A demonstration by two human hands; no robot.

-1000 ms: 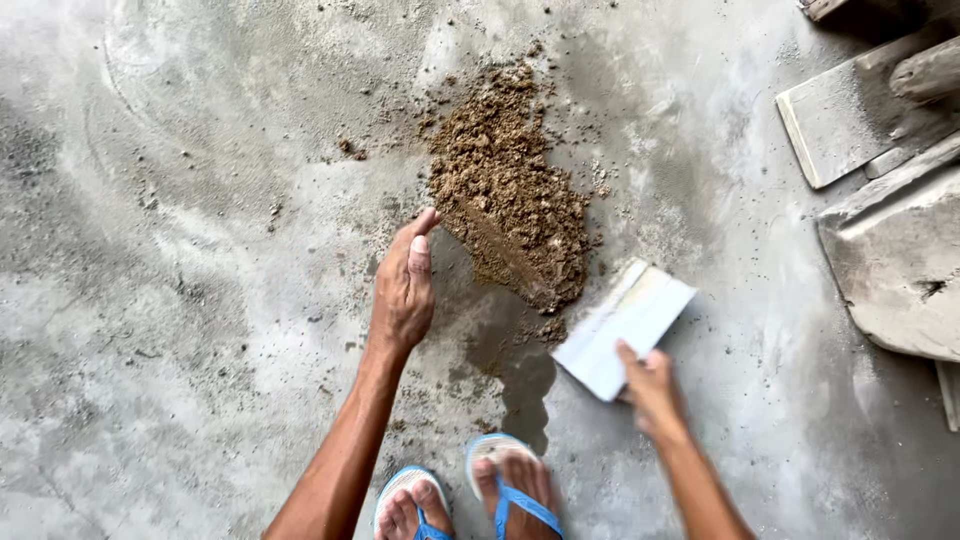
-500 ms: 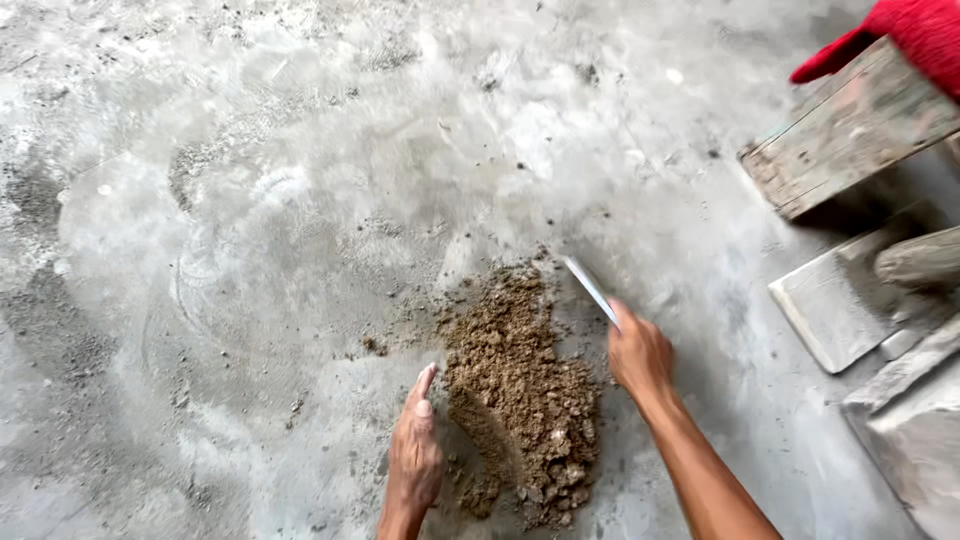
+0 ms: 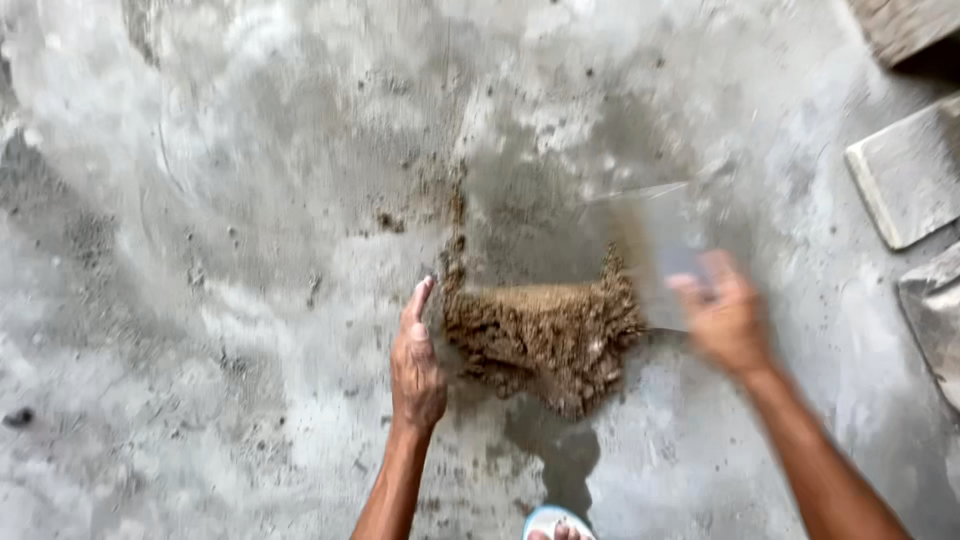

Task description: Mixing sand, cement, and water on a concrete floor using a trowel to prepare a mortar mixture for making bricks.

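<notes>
A: At six o'clock, bottom edge: a blue-and-white sandal toe (image 3: 553,522), cut off by the frame. A dark wet patch (image 3: 560,450) on the concrete floor (image 3: 230,330) lies just above it.

B: Hands?

A: Left hand (image 3: 416,355) is flat and edge-on to the floor, fingers together and straight, pointing to twelve, pressed against the nine o'clock side of the brown sandy pile (image 3: 545,335). It grips nothing. Right hand (image 3: 724,318) is blurred, at the pile's three o'clock side, closed on a pale flat scraper board (image 3: 650,245). Grip detail is smeared, but fingers wrap its lower edge.

B: So the hands are apart?

A: Yes, well apart, with the pile between them.

B: Pile location?

A: Centre of the view, on bare floor, hemmed in by the left palm and the board. A thin trail of grit (image 3: 458,215) runs toward twelve from its left corner.

B: Anything blocking?

A: The board covers floor at the pile's one o'clock; motion blur hides its edges.

B: Farther out?

A: At three o'clock, a grey slab (image 3: 905,175), another grey block (image 3: 935,310) below it. At one o'clock, top corner, a wooden plank (image 3: 905,25), partly cropped.
</notes>
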